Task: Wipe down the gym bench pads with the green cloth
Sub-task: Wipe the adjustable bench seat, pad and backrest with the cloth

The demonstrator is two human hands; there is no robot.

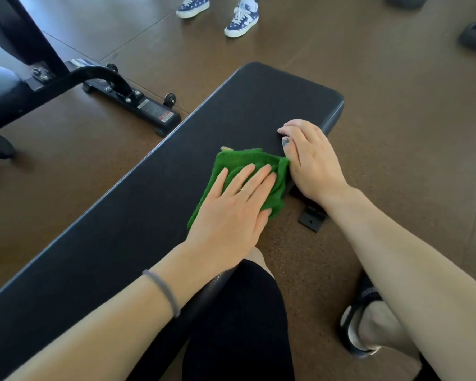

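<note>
Green cloth (248, 171) lies bunched on the near-right edge of the black bench pad (272, 105). Left hand (231, 207) presses it flat, fingers straight, no grip. Right hand (311, 160) rests released on the pad edge beside it. Cloth looks soft, light, likely to bunch; flat palm pressure suits it.

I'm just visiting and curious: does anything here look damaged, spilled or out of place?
Nothing stands out. The left hand presses the green cloth flat on the black bench pad, which shows no tears or spills. The right hand rests on the pad's edge beside the cloth.
</note>
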